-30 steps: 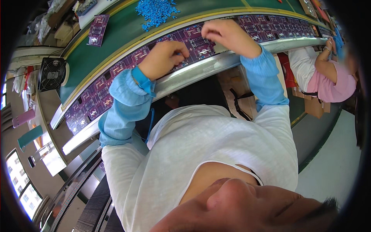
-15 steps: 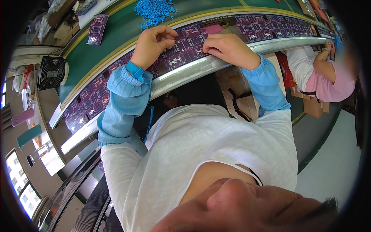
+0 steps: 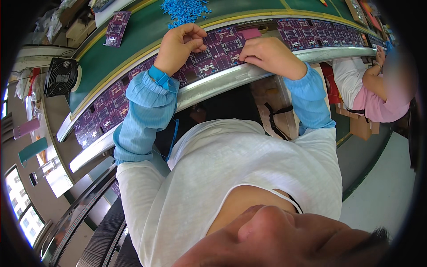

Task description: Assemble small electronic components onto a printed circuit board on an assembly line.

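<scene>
Purple printed circuit boards (image 3: 221,53) lie in a row along a metal rail, some carrying small white parts. Over the left edge of the board in front of me is my left hand (image 3: 180,48), its thumb and fingertips drawn together in a pinch. At that board's right end my right hand (image 3: 276,57) is also closed, fingertips low against or just above its surface. Whatever either pinch holds is too small or hidden to make out. A heap of small blue components (image 3: 183,10) sits beyond my left hand. Blue sleeves cover both forearms, and a blue strap rings my left wrist.
A single purple board (image 3: 118,29) lies on the green bench surface (image 3: 142,33) at far left. The silver front rail (image 3: 218,82) runs between me and the boards. A black fan (image 3: 60,76) stands at left. Another person (image 3: 378,89) in pink works at the right.
The whole view has shifted slightly, with the bench things a little higher and further right. Both hands stay closed at nearly the same spots over the board.
</scene>
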